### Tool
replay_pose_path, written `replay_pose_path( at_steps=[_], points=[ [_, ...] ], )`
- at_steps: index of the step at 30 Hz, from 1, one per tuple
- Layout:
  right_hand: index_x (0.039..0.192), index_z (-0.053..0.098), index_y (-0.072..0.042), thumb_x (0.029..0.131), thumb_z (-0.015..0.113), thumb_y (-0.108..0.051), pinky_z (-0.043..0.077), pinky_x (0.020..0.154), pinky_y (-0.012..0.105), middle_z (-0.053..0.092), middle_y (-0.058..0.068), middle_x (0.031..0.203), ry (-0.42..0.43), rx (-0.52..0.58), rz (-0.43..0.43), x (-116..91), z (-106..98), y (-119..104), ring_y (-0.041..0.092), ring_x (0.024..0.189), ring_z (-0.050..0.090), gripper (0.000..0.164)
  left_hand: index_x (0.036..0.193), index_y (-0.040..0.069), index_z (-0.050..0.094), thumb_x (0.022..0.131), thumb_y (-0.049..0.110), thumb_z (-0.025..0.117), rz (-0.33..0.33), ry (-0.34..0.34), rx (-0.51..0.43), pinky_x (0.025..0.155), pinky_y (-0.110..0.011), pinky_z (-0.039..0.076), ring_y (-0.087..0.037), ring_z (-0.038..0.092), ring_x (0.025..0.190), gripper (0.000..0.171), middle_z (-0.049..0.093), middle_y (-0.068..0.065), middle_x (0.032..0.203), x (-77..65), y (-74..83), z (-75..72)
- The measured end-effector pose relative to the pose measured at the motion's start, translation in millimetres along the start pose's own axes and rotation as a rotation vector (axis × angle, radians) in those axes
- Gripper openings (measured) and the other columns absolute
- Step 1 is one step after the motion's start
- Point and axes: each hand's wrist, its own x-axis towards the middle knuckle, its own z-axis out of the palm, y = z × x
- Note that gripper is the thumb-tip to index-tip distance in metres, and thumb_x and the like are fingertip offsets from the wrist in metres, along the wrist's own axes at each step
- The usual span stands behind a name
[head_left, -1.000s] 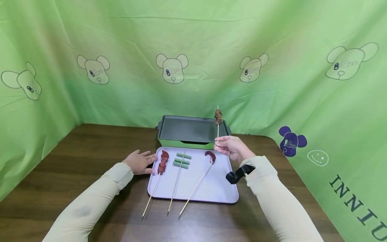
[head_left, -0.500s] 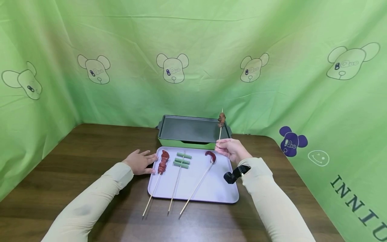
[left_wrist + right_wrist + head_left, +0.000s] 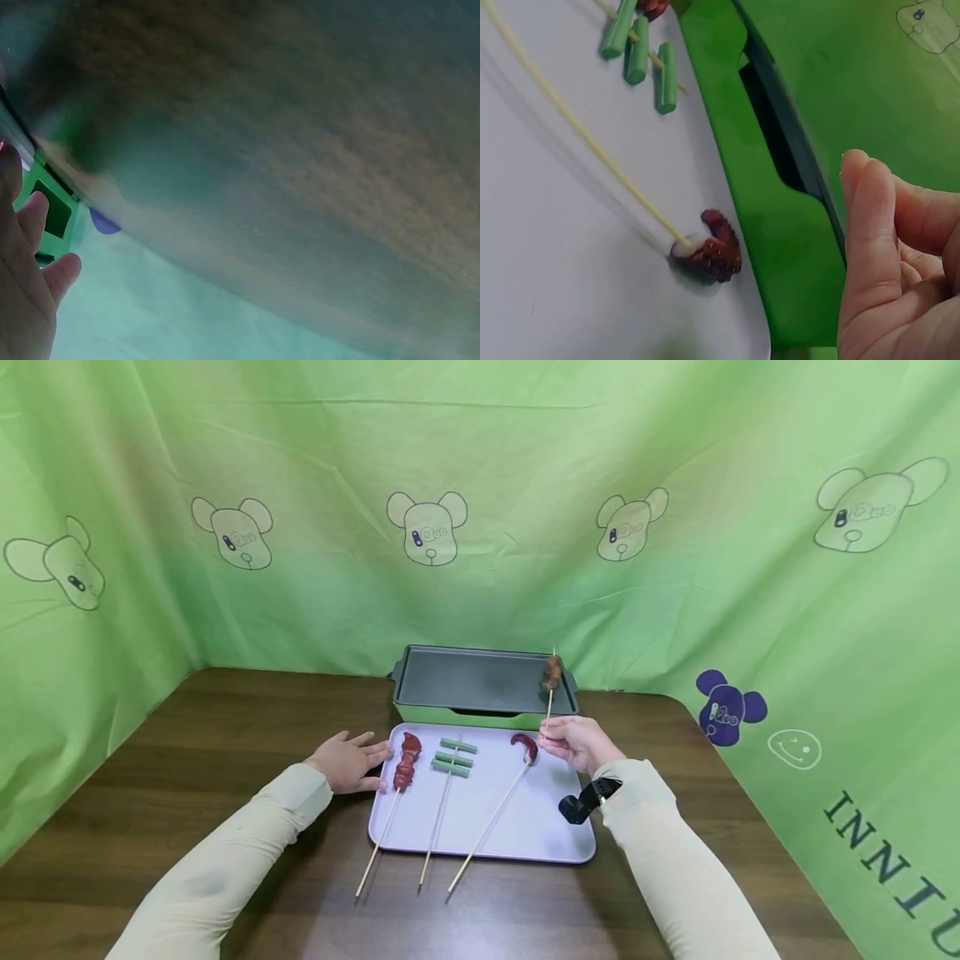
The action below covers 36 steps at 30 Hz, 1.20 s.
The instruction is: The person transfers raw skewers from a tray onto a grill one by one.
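Brown skewer [image 3: 552,680] lower than before, meat [image 3: 552,671] beyond fingers [image 3: 556,734] of the right hand [image 3: 581,744], stick [image 3: 550,704] in their closed pinch

I saw a left sleeve [image 3: 225,860] of pale cream at eight o'clock, bearing a greyish patch [image 3: 206,882], and a matching right sleeve [image 3: 667,860] between four and five, both with creased cuffs [image 3: 302,793]. A black strap [image 3: 602,788] crossed the right wrist, its rounded black device [image 3: 574,810] jutting toward eight.
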Motion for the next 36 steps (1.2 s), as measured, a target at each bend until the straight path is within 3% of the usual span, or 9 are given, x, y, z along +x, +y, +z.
replay_pose_path(
  at_steps=[8,15,25,36],
  points=[
    [0.135,0.034,0.019,0.094,0.047,0.011,0.054,0.062,0.018,0.066,0.005,0.069,-0.024,-0.012,-0.008,0.3,-4.0,3.4,0.010,0.061,0.066,0.044,0.146,0.010,0.042,0.096,0.051,0.045,-0.011,0.004,-0.006,0.105,-0.059,0.028,-0.036,0.032,0.138,0.064,0.041,-0.006,0.149,0.3,0.8,1.9],
    [0.135,0.037,0.016,0.095,0.047,0.010,0.053,0.061,0.018,0.066,0.004,0.073,0.014,-0.017,0.014,-5.3,-6.9,9.3,0.009,0.061,0.065,0.042,0.146,0.011,0.042,0.096,0.051,0.045,0.002,-0.002,-0.004,0.106,-0.058,0.028,-0.035,0.032,0.138,0.064,0.040,-0.005,0.150,4.9,4.0,-0.6],
    [0.132,0.040,0.017,0.095,0.047,0.010,0.054,0.062,0.018,0.065,0.006,0.074,0.006,0.005,0.001,-1.1,-3.4,10.0,0.009,0.063,0.066,0.038,0.146,0.011,0.041,0.096,0.051,0.045,-0.002,-0.005,-0.012,0.105,-0.059,0.028,-0.036,0.032,0.138,0.064,0.039,-0.005,0.150,5.9,0.3,3.5],
    [0.111,0.054,0.009,0.095,0.048,0.008,0.054,0.057,0.020,0.065,0.005,0.067,-0.002,0.043,-0.002,3.9,-1.2,10.7,0.009,0.057,0.065,0.017,0.146,0.011,0.042,0.096,0.051,0.046,-0.014,-0.004,-0.027,0.105,-0.059,0.028,-0.035,0.032,0.138,0.064,0.040,-0.005,0.150,2.0,-2.2,1.4]
  ],
)
